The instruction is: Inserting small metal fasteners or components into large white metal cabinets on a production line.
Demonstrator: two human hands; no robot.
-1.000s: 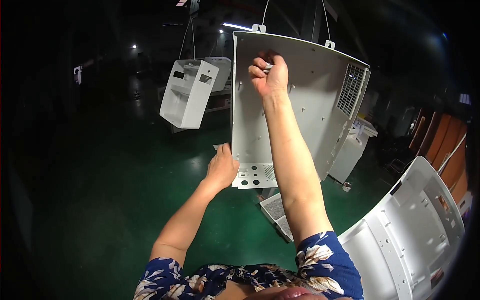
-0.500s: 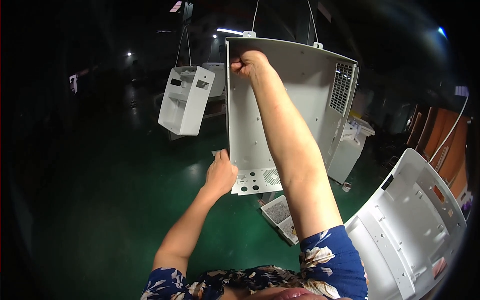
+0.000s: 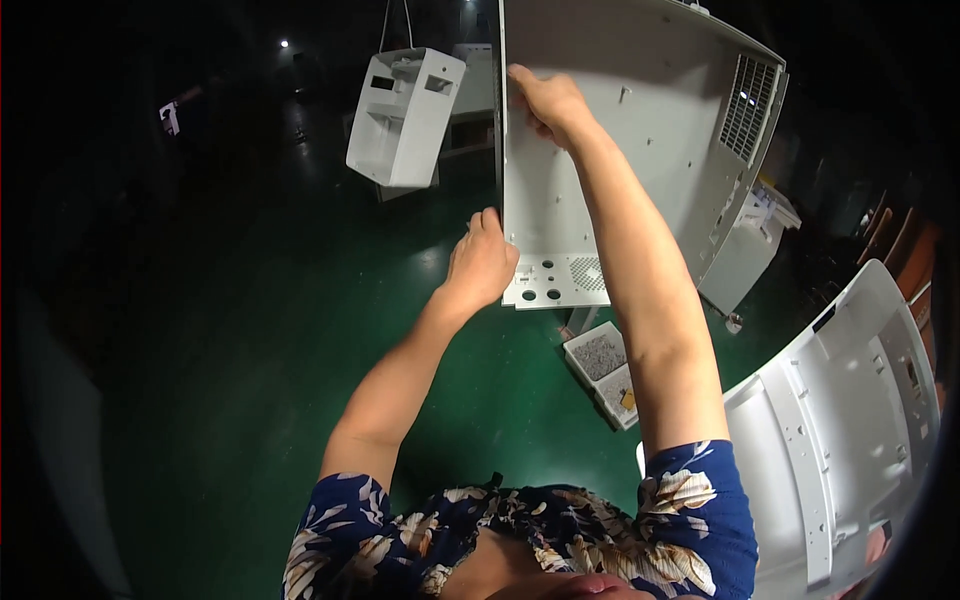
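Above a dark green floor (image 3: 250, 330), a person in a blue floral top worked with both arms raised on a large pale grey panel (image 3: 640, 130) that hung upright from overhead, its inner face toward the camera. The left hand (image 3: 482, 262) gripped the panel's lower left edge, fingers curled closed around it just above a perforated bottom flange with round holes. The right hand (image 3: 548, 100) pressed against the panel's upper left area, fingers bent; whether they pinched anything small could not be told. A slotted vent grille (image 3: 750, 105) sat at the panel's upper right corner.

Below the panel, on the floor, stood a small divided tray (image 3: 608, 372): its nearer-to-panel compartment held a heap of small grey metal pieces, probably screws, and the next compartment held a few items including something yellow, too small to identify.

A second pale housing (image 3: 405, 115), box-shaped with cut-outs, hung from wires well to the left of the panel. A white cabinet-like unit (image 3: 745, 255) stood behind the panel's right edge. At lower right, a broad curved white shell (image 3: 840, 440) with ribs and mounting posts lay close beside the person's right shoulder. The room beyond was dim, with one bright ceiling lamp (image 3: 285, 43) showing far off at upper left.
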